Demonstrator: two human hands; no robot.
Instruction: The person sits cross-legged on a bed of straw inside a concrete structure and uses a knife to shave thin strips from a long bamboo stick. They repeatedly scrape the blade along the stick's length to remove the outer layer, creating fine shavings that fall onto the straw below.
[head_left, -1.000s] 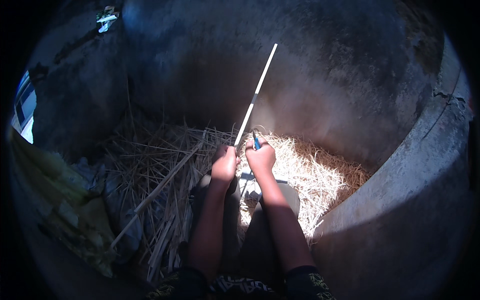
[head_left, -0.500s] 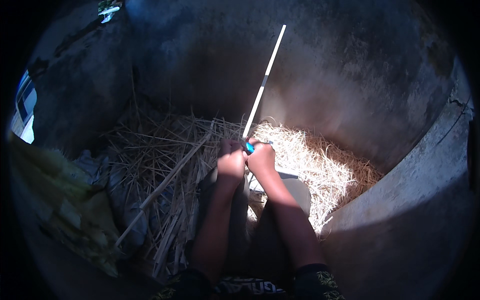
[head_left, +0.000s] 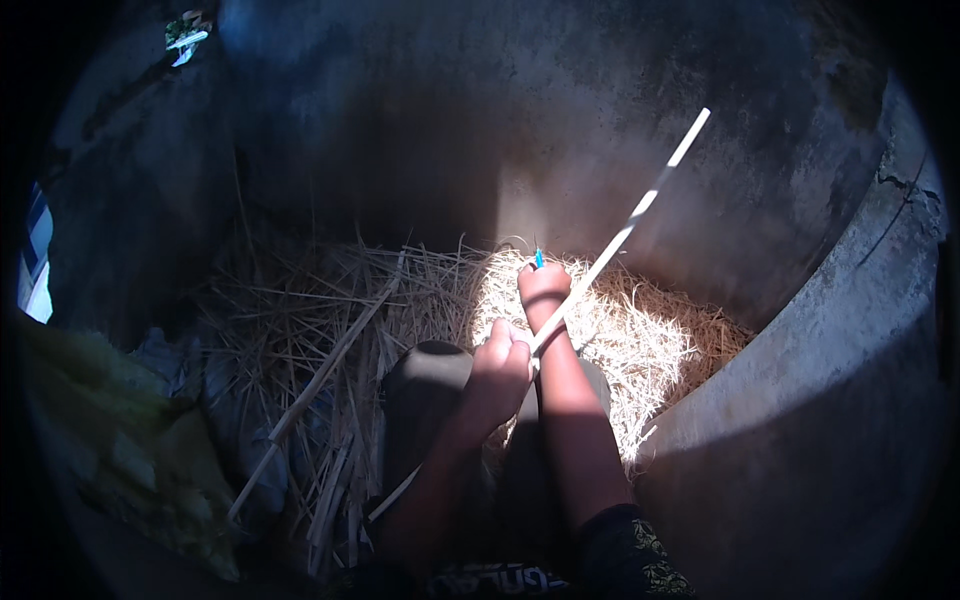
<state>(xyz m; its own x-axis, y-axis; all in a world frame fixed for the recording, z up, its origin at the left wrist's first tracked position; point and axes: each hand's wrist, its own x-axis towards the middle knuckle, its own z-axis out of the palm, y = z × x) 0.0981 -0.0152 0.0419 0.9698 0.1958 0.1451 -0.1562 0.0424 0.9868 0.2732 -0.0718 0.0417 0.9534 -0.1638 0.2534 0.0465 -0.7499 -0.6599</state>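
My left hand (head_left: pixel 502 358) is closed round a long pale stick (head_left: pixel 622 236), like a strip of bamboo or cane, over my knees. The stick slants up to the far right and crosses over my right forearm; a lower piece shows by my left forearm. Farther out, in the sunlight, my right hand (head_left: pixel 545 284) is closed on a small blue-handled tool (head_left: pixel 539 258). A thin dark tip points up from the blue part; whether it is a blade is too small to tell. The tool stands apart from the stick.
Pale shavings (head_left: pixel 640 345) lie heaped in sunlight at the right. Loose strips (head_left: pixel 290 310) are piled at the left, with one long cane (head_left: pixel 335 355) across them. A yellowish sheet (head_left: pixel 110 430) is at far left. Rough grey walls (head_left: pixel 380 130) close in the back and right.
My hands have parted: the right one moved forward with the blue-handled tool, the left drew back toward me. The stick has tilted to the right.
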